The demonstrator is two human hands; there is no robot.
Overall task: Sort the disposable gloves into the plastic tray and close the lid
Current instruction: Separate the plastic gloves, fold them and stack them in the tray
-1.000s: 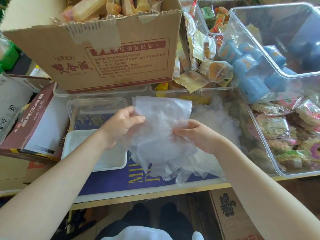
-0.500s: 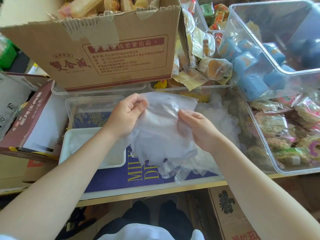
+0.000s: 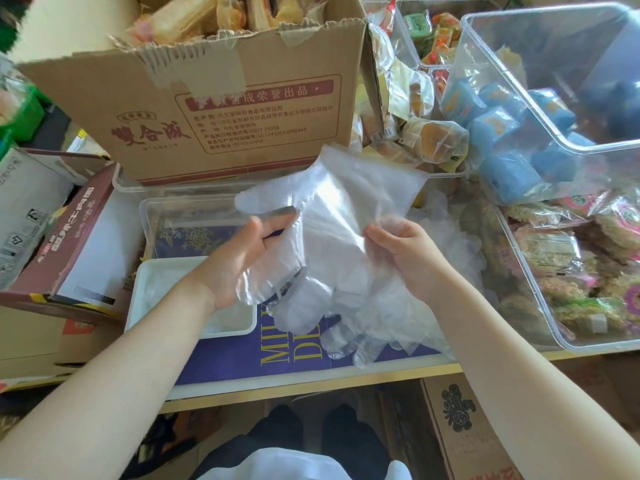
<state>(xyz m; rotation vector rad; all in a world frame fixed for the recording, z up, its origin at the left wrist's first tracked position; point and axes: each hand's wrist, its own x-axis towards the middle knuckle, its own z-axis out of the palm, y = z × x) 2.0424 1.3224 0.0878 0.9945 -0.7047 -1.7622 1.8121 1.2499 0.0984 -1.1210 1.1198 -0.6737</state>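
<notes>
A thin clear disposable glove (image 3: 346, 209) is held up over the table between both hands. My left hand (image 3: 239, 261) holds its left edge with thumb and fingers around the film. My right hand (image 3: 405, 254) pinches its right side. Below and to the right lies a heap of more clear gloves (image 3: 415, 306). A white plastic tray (image 3: 145, 285) sits under my left wrist with some gloves in it. Behind it lies a clear plastic lid (image 3: 187, 216).
A big cardboard box (image 3: 225, 109) of snacks stands at the back. Clear bins of packaged snacks (image 3: 554, 237) fill the right side. A maroon box (image 3: 69, 244) lies at the left. A blue sheet (image 3: 242, 358) covers the table near its front edge.
Both hands have raised the glove and spread it wider. Its thumb part now sticks out to the left above my left hand.
</notes>
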